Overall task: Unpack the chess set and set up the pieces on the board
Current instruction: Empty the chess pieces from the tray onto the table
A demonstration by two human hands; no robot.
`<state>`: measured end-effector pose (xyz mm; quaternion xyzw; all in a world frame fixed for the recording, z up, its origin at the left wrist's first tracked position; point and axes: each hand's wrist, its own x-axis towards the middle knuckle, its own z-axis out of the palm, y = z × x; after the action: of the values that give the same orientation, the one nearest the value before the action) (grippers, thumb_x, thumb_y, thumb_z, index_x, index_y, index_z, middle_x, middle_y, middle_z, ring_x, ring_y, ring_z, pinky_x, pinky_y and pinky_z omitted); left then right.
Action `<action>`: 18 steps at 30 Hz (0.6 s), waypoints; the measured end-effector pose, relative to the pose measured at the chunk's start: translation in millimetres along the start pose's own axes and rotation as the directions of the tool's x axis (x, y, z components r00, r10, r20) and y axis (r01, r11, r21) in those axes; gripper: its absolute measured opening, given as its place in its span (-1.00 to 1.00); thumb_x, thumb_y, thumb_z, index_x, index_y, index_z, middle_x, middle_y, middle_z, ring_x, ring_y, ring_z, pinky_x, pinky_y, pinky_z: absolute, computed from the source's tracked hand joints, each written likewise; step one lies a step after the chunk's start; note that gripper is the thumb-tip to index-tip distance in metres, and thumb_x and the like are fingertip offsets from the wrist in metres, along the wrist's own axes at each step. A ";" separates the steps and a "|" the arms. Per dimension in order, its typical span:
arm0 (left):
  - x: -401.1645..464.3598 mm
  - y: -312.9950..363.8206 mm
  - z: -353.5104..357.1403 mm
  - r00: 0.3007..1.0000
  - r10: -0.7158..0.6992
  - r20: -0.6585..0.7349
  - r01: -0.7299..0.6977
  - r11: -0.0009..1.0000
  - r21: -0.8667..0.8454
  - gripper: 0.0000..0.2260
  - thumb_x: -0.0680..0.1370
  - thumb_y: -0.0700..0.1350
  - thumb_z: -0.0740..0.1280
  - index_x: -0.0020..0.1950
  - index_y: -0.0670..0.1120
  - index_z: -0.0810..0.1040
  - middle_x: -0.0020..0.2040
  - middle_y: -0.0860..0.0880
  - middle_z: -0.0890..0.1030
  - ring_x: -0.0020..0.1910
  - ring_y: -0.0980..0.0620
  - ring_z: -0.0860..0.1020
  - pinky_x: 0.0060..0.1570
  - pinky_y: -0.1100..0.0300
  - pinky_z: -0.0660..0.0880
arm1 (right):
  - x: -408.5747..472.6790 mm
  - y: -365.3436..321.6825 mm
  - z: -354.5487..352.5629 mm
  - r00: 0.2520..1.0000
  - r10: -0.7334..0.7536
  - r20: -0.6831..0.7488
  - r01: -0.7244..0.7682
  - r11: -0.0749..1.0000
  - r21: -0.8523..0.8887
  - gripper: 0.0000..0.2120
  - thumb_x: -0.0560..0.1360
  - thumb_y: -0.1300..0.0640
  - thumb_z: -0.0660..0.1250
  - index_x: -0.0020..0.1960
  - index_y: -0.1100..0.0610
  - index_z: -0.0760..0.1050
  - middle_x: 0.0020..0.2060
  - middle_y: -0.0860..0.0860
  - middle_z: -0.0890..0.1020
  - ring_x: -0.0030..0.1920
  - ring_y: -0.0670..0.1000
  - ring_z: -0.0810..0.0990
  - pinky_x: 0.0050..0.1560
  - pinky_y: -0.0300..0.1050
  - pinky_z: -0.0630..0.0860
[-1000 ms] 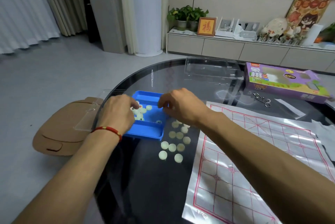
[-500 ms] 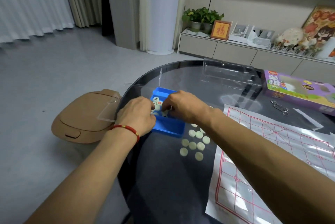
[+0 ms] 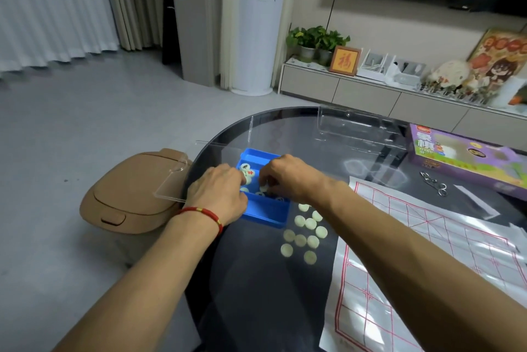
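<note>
Both hands work inside the blue plastic tray (image 3: 263,213): the left hand (image 3: 221,195) lies curled over its near-left corner, and the right hand (image 3: 288,177) reaches in from the right with its fingers bent down among the pieces. Whether either grip is closed on a piece cannot be told, since the fingertips are hidden behind the knuckles.

Items, largest first, relative to the grip:

1. Dark round glass counter (image 3: 256,294). It carries everything below.
2. White plastic sheet board with red grid lines (image 3: 427,252). It lies flat, right of the grip and nearer the person, with no pieces on it.
3. Purple cardboard game box (image 3: 467,157). It sits far right of the grip, beyond the board.
4. Clear plastic lid (image 3: 356,129). It rests beyond and right of the grip.
5. Blue tray. It is directly under the grip, near the counter's left edge.
6. Pale green round disc pieces on the counter (image 3: 305,233). They are loosely clustered just right of the tray and nearer than the grip, blank side up.
7. Pale pieces with printed characters in the tray (image 3: 247,170). They show between the two hands.

Step in hand: unpacking, judged from pieces remaining in the tray and the bare board. The next move calls for lifting the remaining pieces out to the cluster, then turning them face up for sorting and placement on the grid.
</note>
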<state>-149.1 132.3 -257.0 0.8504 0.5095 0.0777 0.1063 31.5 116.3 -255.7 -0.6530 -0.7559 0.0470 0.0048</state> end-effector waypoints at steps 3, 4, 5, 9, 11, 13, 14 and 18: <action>1.7 1.8 -0.1 1.000 0.006 0.010 -0.006 1.000 0.024 -0.62 0.55 -0.01 0.34 0.38 0.07 0.53 0.27 -0.06 0.49 0.22 -0.10 0.50 0.17 -0.06 0.53 | -0.4 0.2 -2.6 1.000 0.014 -0.001 -0.014 0.999 0.041 -0.82 0.52 0.13 0.45 0.12 0.05 0.64 0.03 0.01 0.67 0.02 0.03 0.61 0.03 -0.12 0.56; 1.5 2.7 0.2 1.000 0.007 0.015 -0.008 0.999 0.031 -0.62 0.55 -0.01 0.34 0.38 0.08 0.53 0.28 -0.07 0.49 0.22 -0.11 0.50 0.18 -0.07 0.53 | -1.4 0.0 -2.5 1.000 0.020 -0.009 -0.020 0.998 0.056 -0.82 0.52 0.13 0.45 0.12 0.06 0.65 0.02 0.01 0.67 0.02 0.03 0.61 0.05 -0.11 0.57; 1.3 3.7 0.6 1.000 0.008 0.015 -0.009 0.999 0.040 -0.61 0.55 -0.01 0.35 0.38 0.08 0.53 0.28 -0.07 0.48 0.22 -0.11 0.50 0.18 -0.07 0.53 | -2.3 -0.1 -1.8 0.999 0.022 -0.024 -0.021 0.997 0.068 -0.82 0.52 0.14 0.46 0.12 0.06 0.65 0.02 0.01 0.68 0.01 0.02 0.61 0.06 -0.10 0.58; 0.6 4.3 2.8 1.000 0.017 0.022 -0.019 0.996 0.088 -0.58 0.54 -0.06 0.39 0.39 0.10 0.50 0.27 -0.06 0.46 0.23 -0.09 0.48 0.14 -0.01 0.53 | -3.4 3.6 -1.0 0.998 0.010 -0.058 -0.007 0.998 0.060 -0.82 0.52 0.13 0.45 0.11 0.08 0.66 0.00 0.02 0.70 -0.02 0.03 0.59 0.01 -0.12 0.53; 1.4 4.1 2.6 0.999 0.024 0.022 -0.026 0.995 0.092 -0.58 0.53 -0.05 0.39 0.40 0.11 0.50 0.28 -0.06 0.45 0.24 -0.09 0.47 0.16 -0.02 0.54 | -5.8 12.0 -13.3 0.991 0.033 -0.127 -0.023 0.996 0.083 -0.80 0.51 0.14 0.45 0.13 0.09 0.65 -0.02 0.02 0.70 -0.09 -0.01 0.56 -0.05 -0.17 0.48; 1.9 3.4 2.9 0.999 0.022 0.029 -0.024 0.996 0.088 -0.56 0.53 -0.04 0.39 0.41 0.11 0.48 0.29 -0.05 0.45 0.25 -0.09 0.47 0.17 -0.03 0.54 | -11.1 29.8 -28.8 0.970 0.097 -0.225 -0.065 0.987 0.143 -0.78 0.49 0.16 0.47 0.12 0.10 0.65 -0.04 0.02 0.70 -0.10 -0.03 0.60 -0.03 -0.15 0.55; 1.9 3.0 3.1 0.999 0.021 0.030 -0.024 0.996 0.088 -0.55 0.53 -0.04 0.39 0.42 0.11 0.47 0.29 -0.05 0.45 0.26 -0.09 0.47 0.18 -0.03 0.54 | -14.9 41.6 -33.9 0.956 0.133 -0.260 -0.094 0.984 0.154 -0.78 0.47 0.16 0.48 0.12 0.10 0.65 -0.05 0.01 0.71 -0.10 -0.02 0.64 0.00 -0.11 0.59; 2.2 2.6 4.0 0.999 0.029 0.028 -0.032 0.995 0.092 -0.52 0.54 -0.03 0.40 0.45 0.12 0.41 0.31 -0.05 0.44 0.27 -0.08 0.45 0.16 0.00 0.52 | -30.1 81.0 -30.8 0.944 0.236 -0.230 -0.226 0.972 0.070 -0.80 0.48 0.13 0.49 0.10 0.07 0.66 -0.03 0.00 0.72 -0.07 0.00 0.67 0.01 0.02 0.65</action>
<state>-144.8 132.7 -260.1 0.8630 0.4981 0.0441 0.0723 118.0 100.1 -229.6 -0.7377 -0.6670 -0.0150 0.1033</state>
